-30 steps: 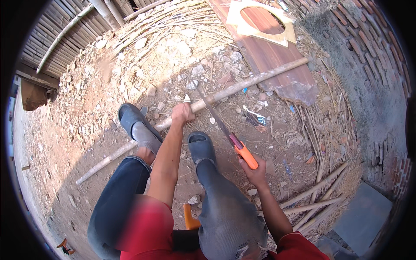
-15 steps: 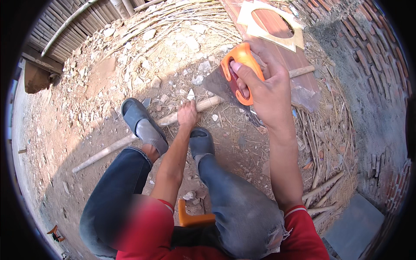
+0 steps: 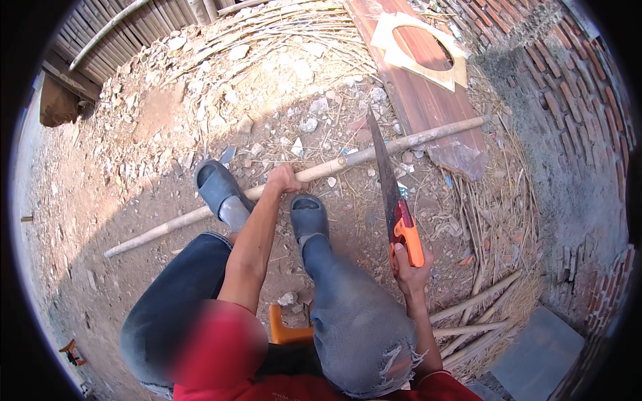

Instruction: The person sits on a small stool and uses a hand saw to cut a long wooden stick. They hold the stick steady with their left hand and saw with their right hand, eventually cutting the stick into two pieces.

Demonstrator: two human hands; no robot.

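A long, pale wooden pole (image 3: 328, 169) lies slantwise over the ground, low on the left and higher on the right. My left hand (image 3: 283, 179) is closed round it between my two feet. The grey sandal (image 3: 221, 188) on my left foot presses over the pole. In my right hand (image 3: 414, 275) is the orange and dark red handle of a hand saw (image 3: 386, 177). Its dark blade points away from me and crosses the pole to the right of my left hand; whether the teeth touch the wood, I cannot tell.
The pole's right end rests on a reddish-brown board (image 3: 418, 100), which also carries a pale panel with an oval hole (image 3: 438, 75). A brick wall (image 3: 562, 127) runs along the right. Stones, straw and sticks (image 3: 481, 294) litter the dirt.
My right hand has drawn the saw back toward my right knee, and the blade now lies across the pole. My left hand stays on the pole.
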